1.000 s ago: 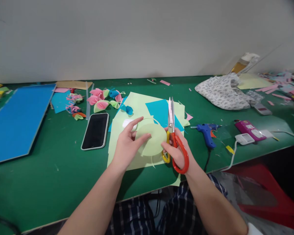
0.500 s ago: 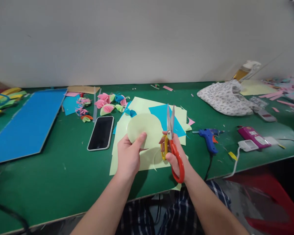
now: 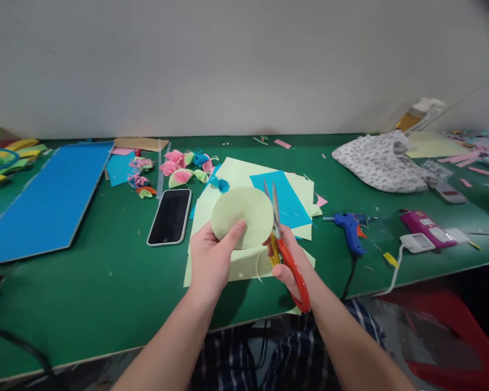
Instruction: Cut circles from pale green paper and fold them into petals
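A pale green paper disc (image 3: 248,209) is pinched at its lower left edge by my left hand (image 3: 212,252), thumb on top. My right hand (image 3: 291,260) grips scissors with red and yellow handles (image 3: 293,269). Their blades stand slightly apart, pointing away from me, at the disc's right edge. Beneath lie pale green sheets (image 3: 238,171) and a blue piece of paper (image 3: 289,203). A thin curled green strip (image 3: 258,266) hangs below the disc.
A phone (image 3: 170,217) and folded paper petals (image 3: 179,165) lie to the left, with a blue board (image 3: 52,201) beyond. To the right are a blue glue gun (image 3: 350,231), a patterned cloth (image 3: 383,160) and a purple device (image 3: 426,228) with a cable.
The scissors have tilted left, bringing their blades against the disc's right edge. The disc has turned slightly and now looks rounder. The whole view has shifted a little.
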`<state>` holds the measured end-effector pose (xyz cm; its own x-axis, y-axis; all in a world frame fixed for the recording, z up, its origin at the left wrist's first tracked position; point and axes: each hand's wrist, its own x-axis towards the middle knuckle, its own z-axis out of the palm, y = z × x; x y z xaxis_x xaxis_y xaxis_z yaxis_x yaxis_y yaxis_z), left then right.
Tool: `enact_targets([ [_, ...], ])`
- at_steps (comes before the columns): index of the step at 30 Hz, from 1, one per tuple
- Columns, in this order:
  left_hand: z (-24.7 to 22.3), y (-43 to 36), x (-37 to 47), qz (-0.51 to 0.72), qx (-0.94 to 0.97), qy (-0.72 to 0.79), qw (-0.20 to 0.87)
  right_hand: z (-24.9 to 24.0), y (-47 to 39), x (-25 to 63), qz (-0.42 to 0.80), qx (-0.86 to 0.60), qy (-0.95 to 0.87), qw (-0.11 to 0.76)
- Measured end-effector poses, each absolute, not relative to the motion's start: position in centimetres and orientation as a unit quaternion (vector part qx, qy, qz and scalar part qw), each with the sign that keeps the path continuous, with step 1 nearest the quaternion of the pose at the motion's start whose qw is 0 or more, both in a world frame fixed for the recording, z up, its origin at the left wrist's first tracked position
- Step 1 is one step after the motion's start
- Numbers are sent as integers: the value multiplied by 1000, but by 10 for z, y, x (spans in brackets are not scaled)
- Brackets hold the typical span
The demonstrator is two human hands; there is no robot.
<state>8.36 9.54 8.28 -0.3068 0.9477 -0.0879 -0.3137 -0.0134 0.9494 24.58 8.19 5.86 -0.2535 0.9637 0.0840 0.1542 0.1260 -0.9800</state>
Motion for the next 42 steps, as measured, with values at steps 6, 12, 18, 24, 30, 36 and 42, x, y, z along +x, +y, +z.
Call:
enact_targets([
  [6, 82, 94, 83, 623, 327, 507, 498, 62, 81, 247, 500, -449, -616, 411],
  [12, 82, 95, 80, 616, 332, 520, 490, 67, 78, 244, 530, -461, -578, 416],
  [18, 84, 96, 75, 613, 339, 521, 487, 63, 79, 246, 533, -453, -586, 410],
  [24, 87, 96, 74, 621, 340, 522, 475, 59, 78, 246, 495, -459, -603, 425],
  [30, 86, 94, 76, 604, 350, 538, 472, 60, 81, 252, 507, -453, -618, 395],
  [36, 82, 95, 76, 604, 350, 538, 473, 61, 80, 249, 503, -464, -602, 412],
  [42, 84, 95, 75, 606, 344, 534, 479, 60, 80, 250, 502, -454, -604, 420],
])
